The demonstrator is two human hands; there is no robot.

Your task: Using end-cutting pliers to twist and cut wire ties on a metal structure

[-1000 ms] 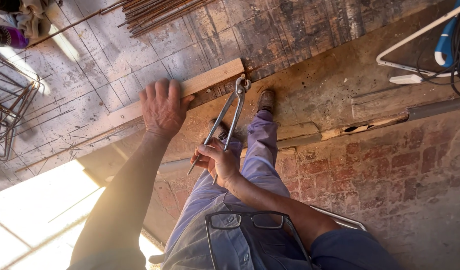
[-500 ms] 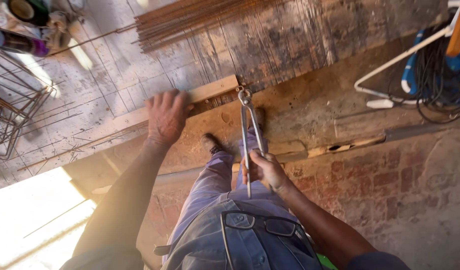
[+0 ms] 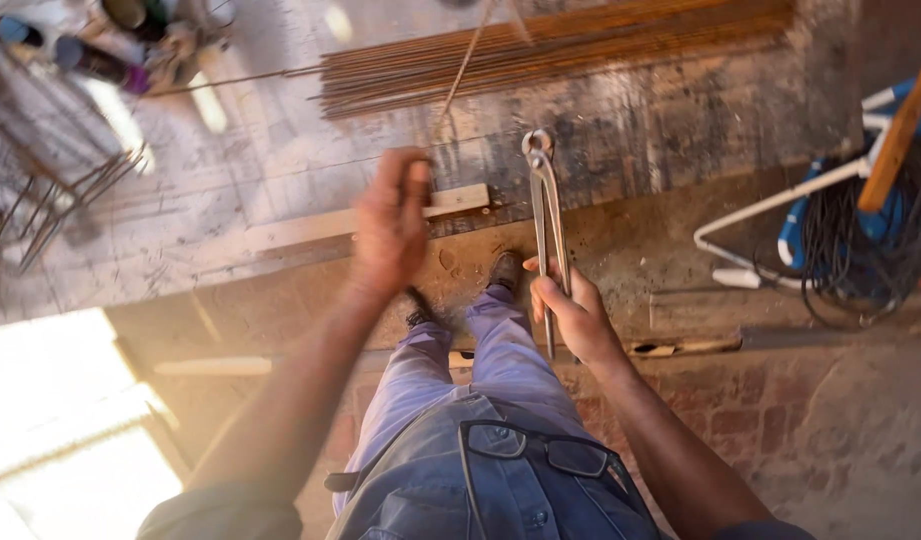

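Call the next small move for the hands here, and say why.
Probably bring the left hand onto the thin rod slanting off the rebar bundle. It hovers, blurred, over the wooden plank, holding nothing visible, while the right hand already grips the long pincers.

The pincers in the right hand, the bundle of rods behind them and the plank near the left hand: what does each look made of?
Pincers: bare grey metal, likely steel, dull sheen. Rods: thin metal, probably steel, coated in orange-brown rust. Plank: pale unfinished wood, sawn square end.
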